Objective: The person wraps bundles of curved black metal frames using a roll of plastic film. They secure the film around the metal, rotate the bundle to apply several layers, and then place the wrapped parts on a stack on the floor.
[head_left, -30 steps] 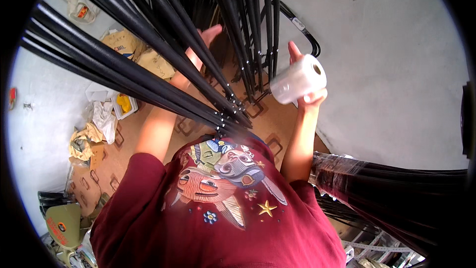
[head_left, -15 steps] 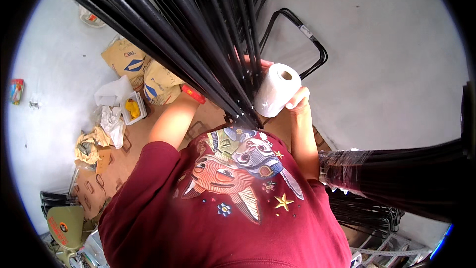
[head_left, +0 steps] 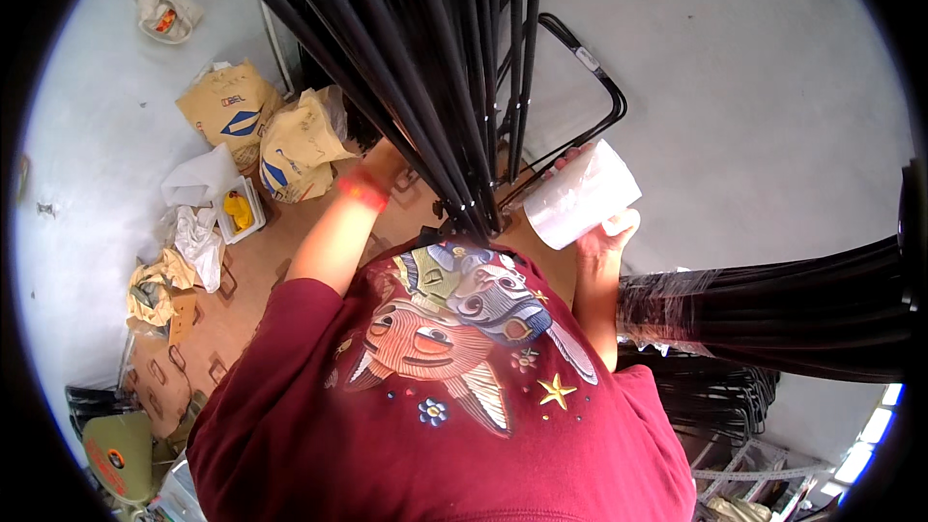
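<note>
My one head-worn fisheye view looks steeply down, close over my dark red printed shirt [head_left: 435, 396], grey concrete floor [head_left: 754, 87] far and right.

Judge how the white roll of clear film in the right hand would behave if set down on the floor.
The roll of film is a cylinder, so on its side it would probably roll. The right hand alone carries it, so it seems light. Its glossy wrap looks slippery.
</note>
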Tool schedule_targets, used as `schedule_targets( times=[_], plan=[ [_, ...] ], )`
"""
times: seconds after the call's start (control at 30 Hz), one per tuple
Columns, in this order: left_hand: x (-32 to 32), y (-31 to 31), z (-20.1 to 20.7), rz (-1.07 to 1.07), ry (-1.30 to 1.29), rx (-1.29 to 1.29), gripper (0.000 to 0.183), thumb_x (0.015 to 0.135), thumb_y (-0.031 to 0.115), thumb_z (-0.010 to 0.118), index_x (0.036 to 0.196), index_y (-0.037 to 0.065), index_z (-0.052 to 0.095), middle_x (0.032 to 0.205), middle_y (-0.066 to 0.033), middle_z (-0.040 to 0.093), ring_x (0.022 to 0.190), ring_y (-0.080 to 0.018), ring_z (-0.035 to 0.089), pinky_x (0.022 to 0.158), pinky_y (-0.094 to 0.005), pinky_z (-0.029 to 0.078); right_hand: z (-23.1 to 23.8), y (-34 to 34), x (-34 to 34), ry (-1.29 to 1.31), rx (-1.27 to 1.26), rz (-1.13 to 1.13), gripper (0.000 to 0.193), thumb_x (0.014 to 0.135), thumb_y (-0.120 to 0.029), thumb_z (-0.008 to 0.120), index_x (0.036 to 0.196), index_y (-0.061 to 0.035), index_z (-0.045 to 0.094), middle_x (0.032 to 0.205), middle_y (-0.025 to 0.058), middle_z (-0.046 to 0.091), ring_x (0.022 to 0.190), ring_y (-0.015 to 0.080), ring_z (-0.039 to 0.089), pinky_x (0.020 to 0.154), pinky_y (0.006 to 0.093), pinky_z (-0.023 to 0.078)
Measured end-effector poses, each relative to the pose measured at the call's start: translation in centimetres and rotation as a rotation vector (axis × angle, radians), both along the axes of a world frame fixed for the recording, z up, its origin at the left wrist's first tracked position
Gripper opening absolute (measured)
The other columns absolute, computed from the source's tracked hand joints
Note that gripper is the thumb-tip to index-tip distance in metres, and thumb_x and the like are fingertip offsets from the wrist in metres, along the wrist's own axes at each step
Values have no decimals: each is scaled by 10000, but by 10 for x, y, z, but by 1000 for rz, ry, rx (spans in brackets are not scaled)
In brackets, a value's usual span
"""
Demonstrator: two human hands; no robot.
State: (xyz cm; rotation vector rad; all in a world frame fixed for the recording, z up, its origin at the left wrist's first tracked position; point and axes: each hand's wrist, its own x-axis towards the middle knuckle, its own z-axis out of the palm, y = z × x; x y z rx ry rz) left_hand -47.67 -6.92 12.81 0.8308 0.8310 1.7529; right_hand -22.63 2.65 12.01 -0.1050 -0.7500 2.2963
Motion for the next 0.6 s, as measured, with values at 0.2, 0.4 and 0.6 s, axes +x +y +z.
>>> schedule_targets(
  times=[0.2, 0.4, 0.6],
  plan=[
    [33, -112, 17, 547, 765, 246, 275, 803, 121, 575, 1043, 7, 505, 895, -76, 573, 807, -189, 552, 737, -274, 446, 11, -33, 2, 148, -71, 100, 845, 436, -182, 731, 1195, -21, 395, 1095, 140, 484, 1103, 300, 454, 1002, 487, 314],
    [74, -121, 77, 192, 1316, 164, 650, 579, 492, 742, 1008, 47, 541, 997, -98, 512, 926, -257, 509, 793, -347, 427, 18, -79, -17, 210, -121, 144, 872, 420, -198, 803, 1175, -44, 395, 1113, 109, 499, 1113, 281, 447, 1002, 509, 314],
    [85, -128, 69, 228, 1088, 49, 406, 667, 301, 735, 937, 65, 545, 900, -78, 506, 823, -230, 522, 706, -333, 436, 36, -116, -23, -208, 47, -8, 900, 387, -181, 687, 1216, 6, 390, 1121, 205, 499, 1056, 318, 494, 950, 407, 397]
  ],
)
